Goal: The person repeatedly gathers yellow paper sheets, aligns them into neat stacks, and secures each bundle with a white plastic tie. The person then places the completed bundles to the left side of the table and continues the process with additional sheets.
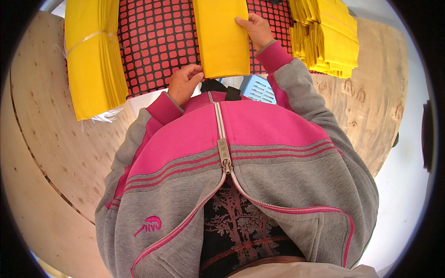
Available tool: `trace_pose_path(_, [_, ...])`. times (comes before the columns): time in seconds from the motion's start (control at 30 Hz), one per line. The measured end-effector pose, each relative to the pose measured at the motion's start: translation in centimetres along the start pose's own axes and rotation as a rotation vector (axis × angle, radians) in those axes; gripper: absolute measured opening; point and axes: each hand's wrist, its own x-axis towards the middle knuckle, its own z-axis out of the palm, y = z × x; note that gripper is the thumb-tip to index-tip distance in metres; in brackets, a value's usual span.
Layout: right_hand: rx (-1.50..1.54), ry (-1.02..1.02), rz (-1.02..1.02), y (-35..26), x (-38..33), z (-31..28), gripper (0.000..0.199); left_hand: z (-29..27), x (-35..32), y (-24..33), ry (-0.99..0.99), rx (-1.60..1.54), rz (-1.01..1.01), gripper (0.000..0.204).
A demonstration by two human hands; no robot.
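A long, flat folded piece of yellow fabric [225,41] lies in front of me on a red-and-black checked cloth [155,41]. My left hand [184,83] is at its lower left corner, with the fingertips pinched on the edge. Higher up, my right hand [257,30] grips the right edge, its thumb lying on the fabric's top face. How many layers the fingers hold cannot be made out. The upper end of the piece runs out of the picture.
To the left stands a tied stack of yellow folded fabric [95,60], overhanging the checked cloth. Another yellow stack [327,39] sits at the right. Curved wooden boards [55,139] flank me on both sides. Below the cloth's front edge is a light blue slotted plastic stool or crate [258,89].
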Motion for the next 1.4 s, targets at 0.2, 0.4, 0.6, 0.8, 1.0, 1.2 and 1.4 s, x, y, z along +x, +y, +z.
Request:
trace_pose_path(0.2, [0.017, -0.031, -0.068, 0.2, -0.2, -0.5, 0.032, 0.4, 0.2, 0.4, 0.009, 0.090, 0.030, 0.025])
trace_pose_path(0.4, [-0.347, 0.109, -0.212, 0.8, 0.1, -1.4, 0.035, 0.4, 0.2, 1.4, 0.031, 0.460, 0.072, 0.028])
trace_pose_path(0.6, [-0.207, 0.244, -0.233, 2.2, 0.5, -3.0, 0.036, 0.5, 0.6, 1.4, 0.049, 0.532, 0.059, 0.027])
trace_pose_path(0.8, [0.128, 0.108, -0.231, -0.5, -3.6, -6.2, 0.028, 0.0, 0.5, 3.0, 0.008, 0.430, 0.024, 0.028])
trace_pose_path(1.0, [0.159, 0.393, -0.277, -4.7, -7.3, -19.2, 0.021, -0.9, 0.6, 4.0, 0.068, 0.248, -0.013, 0.023])
trace_pose_path(1.2, [0.414, 0.880, -0.073, 1.0, -9.9, -31.5, 0.019, -1.6, 0.6, 4.5, 0.065, 0.273, -0.032, 0.023])
trace_pose_path(1.4, [0.553, 0.876, 0.157, 5.6, -8.6, -36.4, 0.017, -2.0, 1.1, 4.7, 0.036, 0.244, -0.068, 0.021])
